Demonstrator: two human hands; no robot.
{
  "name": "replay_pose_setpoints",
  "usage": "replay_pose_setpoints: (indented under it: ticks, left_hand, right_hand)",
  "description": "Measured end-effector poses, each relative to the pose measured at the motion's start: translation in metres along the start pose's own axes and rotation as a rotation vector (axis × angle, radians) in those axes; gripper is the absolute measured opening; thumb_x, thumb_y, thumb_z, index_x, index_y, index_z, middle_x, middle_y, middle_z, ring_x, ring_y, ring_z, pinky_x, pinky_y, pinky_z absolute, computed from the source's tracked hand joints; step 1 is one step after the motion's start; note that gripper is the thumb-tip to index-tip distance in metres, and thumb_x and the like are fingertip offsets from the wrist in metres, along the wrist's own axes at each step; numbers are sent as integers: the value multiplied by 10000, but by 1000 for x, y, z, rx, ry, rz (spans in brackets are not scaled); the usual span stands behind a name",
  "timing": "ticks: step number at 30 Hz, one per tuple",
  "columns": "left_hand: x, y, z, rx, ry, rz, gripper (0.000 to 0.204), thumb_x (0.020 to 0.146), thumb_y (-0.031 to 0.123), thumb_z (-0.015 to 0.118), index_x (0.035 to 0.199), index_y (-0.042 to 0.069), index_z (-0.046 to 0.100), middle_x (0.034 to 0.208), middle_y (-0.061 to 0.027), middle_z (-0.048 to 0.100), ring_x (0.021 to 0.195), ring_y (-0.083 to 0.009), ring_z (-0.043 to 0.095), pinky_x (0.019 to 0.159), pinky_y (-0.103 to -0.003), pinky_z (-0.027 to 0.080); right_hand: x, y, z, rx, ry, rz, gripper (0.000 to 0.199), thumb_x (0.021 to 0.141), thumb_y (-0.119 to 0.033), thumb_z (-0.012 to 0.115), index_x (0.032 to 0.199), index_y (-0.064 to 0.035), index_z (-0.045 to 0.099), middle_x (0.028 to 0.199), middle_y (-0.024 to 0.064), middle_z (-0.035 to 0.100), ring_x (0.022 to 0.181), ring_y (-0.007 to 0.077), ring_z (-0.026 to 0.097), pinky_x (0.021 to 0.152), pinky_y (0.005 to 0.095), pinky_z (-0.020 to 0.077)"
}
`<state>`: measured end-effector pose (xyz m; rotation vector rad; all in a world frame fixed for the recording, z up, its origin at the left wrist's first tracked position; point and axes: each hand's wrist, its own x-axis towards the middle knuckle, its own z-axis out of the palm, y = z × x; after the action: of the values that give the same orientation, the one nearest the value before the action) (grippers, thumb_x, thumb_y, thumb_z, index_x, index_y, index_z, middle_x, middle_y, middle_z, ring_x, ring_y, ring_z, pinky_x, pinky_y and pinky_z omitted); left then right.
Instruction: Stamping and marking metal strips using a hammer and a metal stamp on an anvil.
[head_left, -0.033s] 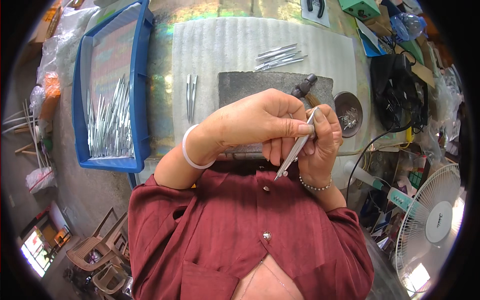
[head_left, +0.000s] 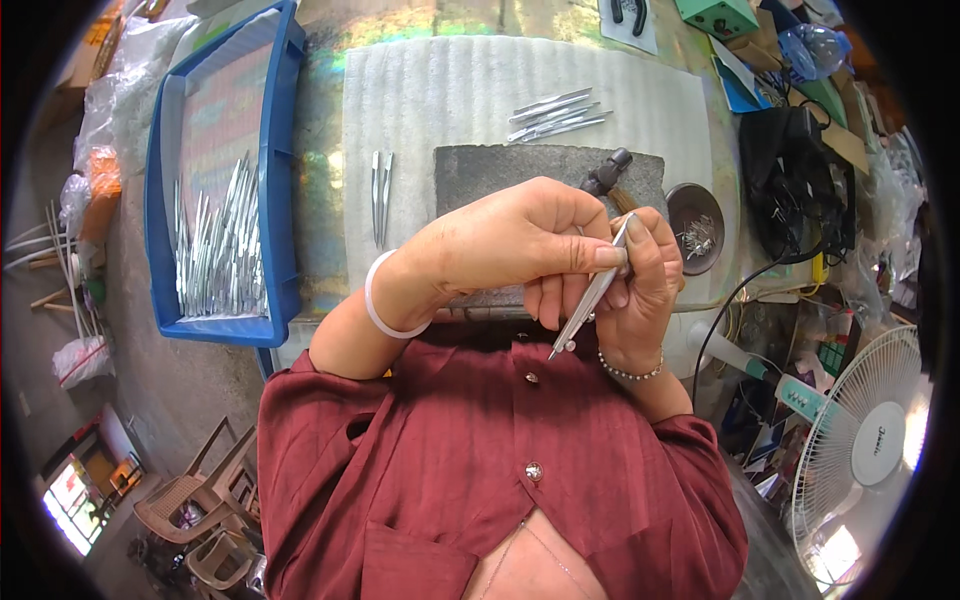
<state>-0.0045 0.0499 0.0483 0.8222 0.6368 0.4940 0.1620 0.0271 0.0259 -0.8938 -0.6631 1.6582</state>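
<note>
Tray (head_left: 285,180): blue, at the far left – it keeps a loose heap of bare metal tweezers together.
Pair (head_left: 380,195): two tweezers laid side by side on the white mat (head_left: 450,90), just left of the slab.
Slab (head_left: 500,165): dark stone block on the mat, right beyond the hands; a hammer (head_left: 605,178) lies on it, partly hidden by the fingers.
Left hand (head_left: 500,245): fingers curled, thumb and forefinger pinching the tweezers (head_left: 590,300) near their top, likely to steady them.
Tweezers: held up close to the chest, tip pointing down and left – between both hands, off the mat.
Right hand (head_left: 645,285): fingers wrapped around the tweezers from behind.
Bowl (head_left: 697,228): small, dark, holding small metal bits, just right of the slab.
Fan (head_left: 870,440): white, far right, well apart.
</note>
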Motion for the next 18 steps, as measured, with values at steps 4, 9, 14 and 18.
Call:
replay_pose_setpoints:
  ticks: [4, 9, 14, 18]
  left_hand:
    - [4, 1, 0, 4, 18, 10, 249, 931, 232, 563, 847, -1, 539, 596, -70, 613, 451, -102, 576, 414, -191, 446]
    - [5, 4, -3, 75, -56, 35, 234, 934, 211, 557, 853, -8, 536, 595, -70, 611, 452, -104, 577, 412, -190, 445]
    - [4, 2, -3, 70, -65, 27, 225, 934, 196, 556, 855, -13, 531, 594, -76, 614, 448, -105, 577, 407, -191, 444]
    - [6, -2, -2, 18, -49, 14, 223, 932, 195, 559, 853, -12, 532, 592, -79, 615, 443, -109, 576, 399, -192, 445]
  right_hand:
    - [2, 0, -3, 17, -6, -21, 118, 918, -112, 536, 820, -46, 534, 581, -8, 516, 395, 15, 378, 339, 167, 279]
    - [-2, 0, 0, -21, -12, -98, 101, 921, -105, 530, 845, -39, 533, 590, 5, 531, 396, 21, 382, 345, 167, 280]
    - [-5, 1, -1, -27, -24, -81, 134, 914, -163, 555, 888, -32, 562, 601, -39, 497, 411, -15, 334, 377, 148, 257]
    - [-5, 0, -2, -38, 7, -63, 133, 913, -161, 555, 886, -31, 562, 600, -38, 497, 408, -13, 337, 374, 147, 264]
